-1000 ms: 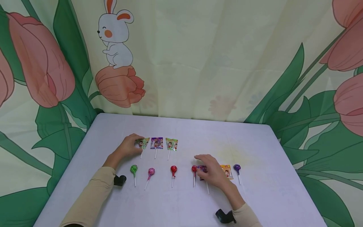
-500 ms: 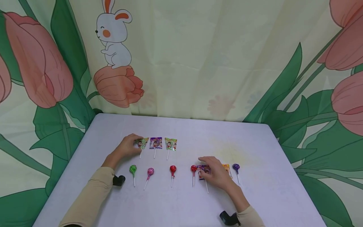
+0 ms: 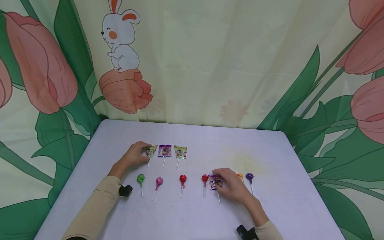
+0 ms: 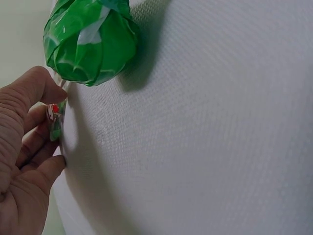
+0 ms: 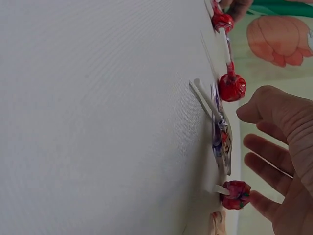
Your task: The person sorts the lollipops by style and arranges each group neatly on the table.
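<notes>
At the back left, my left hand (image 3: 136, 155) curls thumb and fingers round the left part of a green-wrapped lollipop (image 3: 151, 151) lying on the table. A purple-wrapped lollipop (image 3: 164, 151) and another green-wrapped lollipop (image 3: 181, 152) lie to its right. My right hand (image 3: 232, 186) hovers over the right side of a purple-wrapped lollipop (image 3: 212, 182), fingers loosely bent and apart; in the right wrist view a gap shows between thumb and wrapper. Beyond that wrapper a dark red lollipop (image 5: 236, 195) sits near the little finger. The hand mostly hides an orange-wrapped lollipop (image 3: 240, 177).
Along the front row lie a green ball lollipop (image 3: 140, 179), a pink one (image 3: 159, 182), two red ones (image 3: 183, 179) and, at the right end, a dark purple one (image 3: 249, 176). White cloth covers the table (image 3: 168, 220). A printed curtain (image 3: 192, 60) hangs behind.
My right hand has shifted right and slightly towards me, uncovering more of the purple wrapper and covering more of the orange one. The left hand and the lollipops have stayed put.
</notes>
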### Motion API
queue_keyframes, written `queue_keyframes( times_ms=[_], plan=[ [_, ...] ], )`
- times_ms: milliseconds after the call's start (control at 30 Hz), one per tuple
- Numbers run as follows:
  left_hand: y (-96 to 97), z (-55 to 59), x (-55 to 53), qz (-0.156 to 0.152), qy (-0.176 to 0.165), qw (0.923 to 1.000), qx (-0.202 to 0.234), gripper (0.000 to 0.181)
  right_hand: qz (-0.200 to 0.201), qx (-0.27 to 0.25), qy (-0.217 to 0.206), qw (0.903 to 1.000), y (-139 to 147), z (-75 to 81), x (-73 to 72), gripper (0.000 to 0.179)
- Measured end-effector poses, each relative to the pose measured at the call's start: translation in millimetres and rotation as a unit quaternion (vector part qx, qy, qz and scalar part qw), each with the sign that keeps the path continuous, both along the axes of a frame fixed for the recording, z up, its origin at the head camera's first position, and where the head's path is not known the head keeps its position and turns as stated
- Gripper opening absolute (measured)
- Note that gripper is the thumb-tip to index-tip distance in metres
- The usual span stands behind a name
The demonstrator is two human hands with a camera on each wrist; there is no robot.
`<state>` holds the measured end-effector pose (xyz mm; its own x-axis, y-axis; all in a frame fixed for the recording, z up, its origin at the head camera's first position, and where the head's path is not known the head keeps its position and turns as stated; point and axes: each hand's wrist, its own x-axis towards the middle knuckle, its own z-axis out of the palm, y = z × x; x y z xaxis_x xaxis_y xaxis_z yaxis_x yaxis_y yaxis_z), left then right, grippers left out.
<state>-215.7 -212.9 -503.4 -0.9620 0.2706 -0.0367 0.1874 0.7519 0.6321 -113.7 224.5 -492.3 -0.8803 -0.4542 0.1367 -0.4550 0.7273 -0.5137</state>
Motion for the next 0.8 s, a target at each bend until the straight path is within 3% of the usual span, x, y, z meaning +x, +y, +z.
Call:
queue_keyframes(
  times_ms=[200,433,800],
  plan=[
    [-0.2,-1.2,-0.3,0.001,-0.001,1.0000,-0.005,0.060,0.020,0.022,0.003,0.9996,5.5,-1.9,1.1,0.054],
    [0.2,0.3,-0.3,0.010,-0.010,0.9999,-0.005,0.059,0.024,0.036,-0.035,0.9985,7.1,-0.7,1.4,0.056],
    [-1.6,-1.1,0.5,0.002,0.003,1.0000,0.006,0.059,0.020,0.057,-0.075,0.9954,4.2,2.6,-3.0,0.057]
  ],
)
